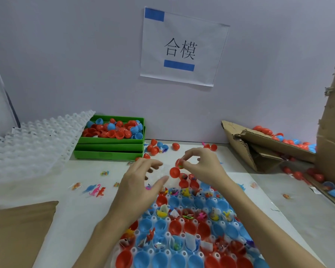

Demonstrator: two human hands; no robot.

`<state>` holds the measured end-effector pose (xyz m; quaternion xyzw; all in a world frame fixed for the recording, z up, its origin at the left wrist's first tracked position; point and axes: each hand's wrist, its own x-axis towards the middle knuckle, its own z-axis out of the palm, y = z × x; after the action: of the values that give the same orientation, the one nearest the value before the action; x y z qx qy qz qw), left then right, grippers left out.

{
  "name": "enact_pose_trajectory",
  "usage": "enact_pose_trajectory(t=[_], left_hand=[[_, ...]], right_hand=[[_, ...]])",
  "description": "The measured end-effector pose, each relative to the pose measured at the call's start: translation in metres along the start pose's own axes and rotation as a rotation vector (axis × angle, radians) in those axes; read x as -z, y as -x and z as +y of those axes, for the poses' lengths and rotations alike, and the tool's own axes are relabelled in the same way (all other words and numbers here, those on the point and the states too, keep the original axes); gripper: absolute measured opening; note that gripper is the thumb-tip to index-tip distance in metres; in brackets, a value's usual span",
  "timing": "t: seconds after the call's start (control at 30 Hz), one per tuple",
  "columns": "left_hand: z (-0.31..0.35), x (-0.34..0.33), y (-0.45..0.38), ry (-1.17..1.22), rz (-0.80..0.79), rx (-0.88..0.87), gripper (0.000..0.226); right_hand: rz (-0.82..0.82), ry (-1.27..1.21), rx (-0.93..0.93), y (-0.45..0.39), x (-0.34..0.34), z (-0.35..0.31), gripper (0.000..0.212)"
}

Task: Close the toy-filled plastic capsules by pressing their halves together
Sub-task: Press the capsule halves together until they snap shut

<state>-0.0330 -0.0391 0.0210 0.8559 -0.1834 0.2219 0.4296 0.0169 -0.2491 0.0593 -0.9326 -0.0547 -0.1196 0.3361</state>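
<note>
A clear plastic tray (184, 254) in front of me holds several red and blue capsule halves, many with small toys inside. My right hand (199, 165) pinches a red capsule half (179, 163) with a green toy showing in it, above the tray's far edge. A second red half (174, 172) hangs just below it, open side away from me; whether the two are joined I cannot tell. My left hand (143, 180) hovers to the left of them with fingers spread and nothing in it.
Stacked green bins (108, 149) at the back left hold loose red and blue halves. White empty trays (31, 144) lie at far left. A torn cardboard box (259, 147) with closed capsules sits at right. Loose toys (95, 189) and capsules (175, 146) dot the table.
</note>
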Motion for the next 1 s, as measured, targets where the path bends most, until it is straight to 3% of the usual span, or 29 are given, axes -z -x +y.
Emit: enact_pose_trajectory(t=[0.1,0.17,0.3,0.47,0.57,0.67,0.87,1.0], left_hand=[[0.008,-0.003,0.002,0.120,-0.110,-0.049,0.062],[0.012,-0.006,0.004,0.137,-0.127,-0.076,0.064],[0.017,-0.008,0.005,0.226,-0.064,-0.081,0.040],[0.014,-0.005,0.002,0.377,-0.089,0.102,0.030],[0.013,-0.007,0.002,0.416,-0.113,0.151,0.025],[0.011,-0.008,0.002,0.392,-0.080,0.176,0.020],[-0.003,-0.003,-0.001,0.099,0.134,0.174,0.020],[-0.004,-0.006,-0.001,-0.020,0.140,0.161,0.023]], right_hand=[[-0.032,-0.044,-0.010,0.017,0.006,-0.012,0.015],[-0.037,-0.075,-0.031,0.031,0.005,-0.019,0.014],[-0.073,-0.201,-0.091,0.053,0.002,-0.024,0.011],[-0.192,-0.694,-0.244,0.070,0.011,-0.017,0.029],[-0.190,-0.701,-0.221,0.074,0.013,-0.010,0.031],[-0.123,-0.636,-0.180,0.076,0.015,-0.004,0.030],[0.174,-0.669,-0.192,0.067,0.032,0.013,0.036],[0.218,-0.500,-0.222,0.066,0.037,0.024,0.034]])
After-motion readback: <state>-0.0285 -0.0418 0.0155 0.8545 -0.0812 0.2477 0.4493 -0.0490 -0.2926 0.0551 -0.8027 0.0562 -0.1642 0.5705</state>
